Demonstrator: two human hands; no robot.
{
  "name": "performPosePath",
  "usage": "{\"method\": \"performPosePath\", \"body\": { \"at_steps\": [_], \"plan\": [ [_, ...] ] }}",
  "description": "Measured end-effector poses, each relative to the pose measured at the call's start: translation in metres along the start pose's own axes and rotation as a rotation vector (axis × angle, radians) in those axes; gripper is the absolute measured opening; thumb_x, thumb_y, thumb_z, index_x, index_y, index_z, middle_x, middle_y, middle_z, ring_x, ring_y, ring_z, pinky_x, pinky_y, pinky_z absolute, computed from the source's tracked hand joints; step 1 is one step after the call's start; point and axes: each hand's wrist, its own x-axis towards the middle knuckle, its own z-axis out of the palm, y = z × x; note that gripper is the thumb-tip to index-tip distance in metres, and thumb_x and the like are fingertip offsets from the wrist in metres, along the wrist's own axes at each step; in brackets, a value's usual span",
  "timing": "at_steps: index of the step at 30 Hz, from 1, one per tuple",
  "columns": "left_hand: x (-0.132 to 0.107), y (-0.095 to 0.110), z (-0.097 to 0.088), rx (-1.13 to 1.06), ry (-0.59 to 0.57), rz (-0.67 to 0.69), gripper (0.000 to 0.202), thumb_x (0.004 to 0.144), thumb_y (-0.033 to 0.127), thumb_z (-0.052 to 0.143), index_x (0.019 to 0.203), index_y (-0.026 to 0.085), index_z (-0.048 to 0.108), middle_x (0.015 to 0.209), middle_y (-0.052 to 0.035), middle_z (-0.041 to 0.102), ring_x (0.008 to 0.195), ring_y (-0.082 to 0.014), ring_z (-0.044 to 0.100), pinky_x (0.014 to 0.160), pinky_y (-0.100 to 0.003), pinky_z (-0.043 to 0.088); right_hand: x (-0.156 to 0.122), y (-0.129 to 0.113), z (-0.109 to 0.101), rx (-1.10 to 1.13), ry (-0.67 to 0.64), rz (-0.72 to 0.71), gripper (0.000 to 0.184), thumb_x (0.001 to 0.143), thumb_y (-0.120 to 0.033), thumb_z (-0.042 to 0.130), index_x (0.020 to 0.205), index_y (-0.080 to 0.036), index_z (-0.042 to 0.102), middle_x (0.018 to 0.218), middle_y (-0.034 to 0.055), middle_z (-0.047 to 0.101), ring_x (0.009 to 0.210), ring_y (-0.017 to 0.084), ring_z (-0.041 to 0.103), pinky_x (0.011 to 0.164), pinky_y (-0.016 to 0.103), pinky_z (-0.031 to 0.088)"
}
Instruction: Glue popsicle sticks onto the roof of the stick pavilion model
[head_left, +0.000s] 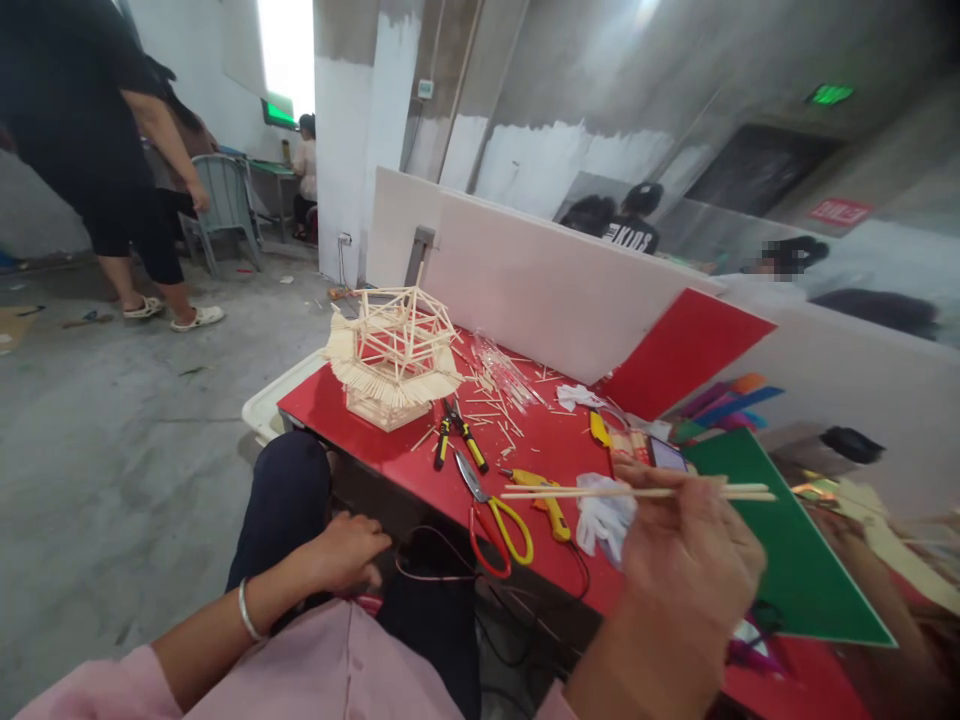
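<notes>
My right hand (697, 540) is raised over the red table, its fingers pinched round a few thin wooden sticks (570, 492) that lie almost level. My left hand (349, 550) rests on my thigh below the table edge, holding nothing, fingers loosely stretched. At the table's far left stands a pavilion-like model (401, 355) built of wooden sticks, its upper frame bare. In front of it lie black-and-yellow pliers (459, 435). Scissors (491, 515) with one red and one yellow handle reach over the near edge. A yellow glue gun (547, 505) lies beside them.
Loose stick pieces (487, 400) and clear plastic wrapping (506, 370) litter the red table (322, 400). Crumpled white plastic (600, 515) and a green board (795, 550) lie to the right. White panels (540, 270) edge the back. A person (82, 130) stands at left; another person's arm shows at right.
</notes>
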Motion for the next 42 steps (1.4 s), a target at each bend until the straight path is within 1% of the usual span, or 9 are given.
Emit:
{"method": "performPosePath", "body": {
  "at_steps": [2,5,11,16,20,26,31,36,42],
  "plan": [
    [-0.003,-0.004,-0.01,-0.046,0.085,0.02,0.061,0.066,0.046,0.081,0.119,0.019,0.065,0.127,-0.0159,0.065,0.118,-0.0343,0.058,0.099,-0.046,0.043,0.001,-0.003,0.003,-0.101,-0.171,0.037,0.029,0.086,-0.044,0.065,0.071,-0.02,0.074,0.073,0.0057,0.074,0.083,0.025,0.072,0.091,0.047,0.053],
    [0.005,0.021,-0.034,-0.46,0.295,0.176,0.042,0.09,0.045,0.056,0.124,0.02,0.063,0.128,-0.0123,0.065,0.117,-0.0247,0.06,0.101,-0.038,0.045,-0.019,0.007,0.036,-0.08,-0.595,0.273,0.03,0.087,-0.046,0.063,0.075,-0.021,0.076,0.096,0.009,0.076,0.107,0.028,0.066,0.097,0.046,0.049],
    [0.022,0.073,-0.062,-1.048,0.405,0.064,0.043,0.085,0.058,0.059,0.078,0.015,0.06,0.059,0.0006,0.06,0.037,-0.0074,0.051,0.039,-0.018,0.037,-0.038,0.027,0.106,-0.028,-0.583,0.346,0.034,0.086,-0.051,0.061,0.087,-0.023,0.079,0.093,0.0064,0.075,0.093,0.023,0.067,0.084,0.036,0.052],
    [0.029,0.063,-0.068,-1.103,0.539,0.085,0.045,0.086,0.057,0.057,0.074,0.014,0.061,0.045,0.0025,0.055,0.029,-0.0044,0.039,0.033,-0.016,0.026,-0.041,0.032,0.119,-0.109,-0.793,0.332,0.038,0.087,-0.051,0.059,0.099,-0.02,0.077,0.077,0.0032,0.069,0.065,0.014,0.06,0.058,0.025,0.047],
    [0.034,0.055,-0.064,-1.123,0.491,0.013,0.045,0.087,0.057,0.056,0.084,0.014,0.067,0.055,-0.0032,0.064,0.039,-0.0122,0.056,0.036,-0.019,0.037,-0.044,0.039,0.114,-0.116,-0.678,0.395,0.036,0.086,-0.05,0.061,0.088,-0.018,0.078,0.068,0.0018,0.066,0.061,0.012,0.055,0.056,0.023,0.044],
    [0.02,0.039,-0.065,-0.719,0.955,0.036,0.027,0.086,0.041,0.064,0.083,0.018,0.077,0.095,-0.0091,0.07,0.092,-0.0192,0.065,0.079,-0.027,0.051,-0.01,0.06,0.061,-0.168,-0.186,0.375,0.044,0.083,-0.058,0.062,0.097,-0.016,0.07,0.086,0.0071,0.072,0.056,0.01,0.053,0.043,0.019,0.039],
    [0.021,0.029,-0.056,-0.989,0.765,-0.118,0.036,0.085,0.046,0.063,0.096,0.015,0.077,0.05,0.0045,0.045,0.043,-0.0067,0.038,0.042,-0.02,0.029,0.012,0.126,0.056,-0.531,-0.427,0.528,0.053,0.084,-0.067,0.051,0.088,-0.017,0.066,0.074,0.0074,0.072,0.054,0.014,0.058,0.043,0.022,0.041],
    [0.025,0.03,-0.052,-1.106,0.797,-0.097,0.036,0.082,0.043,0.069,0.104,0.015,0.074,0.066,0.003,0.051,0.048,-0.0045,0.041,0.043,-0.018,0.028,0.006,0.19,0.106,-0.641,-0.604,0.633,0.044,0.092,-0.053,0.054,0.072,-0.014,0.062,0.056,-0.0017,0.061,0.044,0.008,0.051,0.046,0.022,0.044],
    [0.011,0.025,-0.064,-1.201,0.7,-0.192,0.036,0.08,0.049,0.068,0.088,0.014,0.065,0.062,-0.0004,0.063,0.04,-0.0079,0.052,0.035,-0.018,0.031,-0.006,0.183,0.104,-0.752,-0.672,0.469,0.041,0.09,-0.049,0.051,0.108,-0.017,0.07,0.083,0.0081,0.074,0.079,0.021,0.069,0.07,0.03,0.05]
  ]
}}
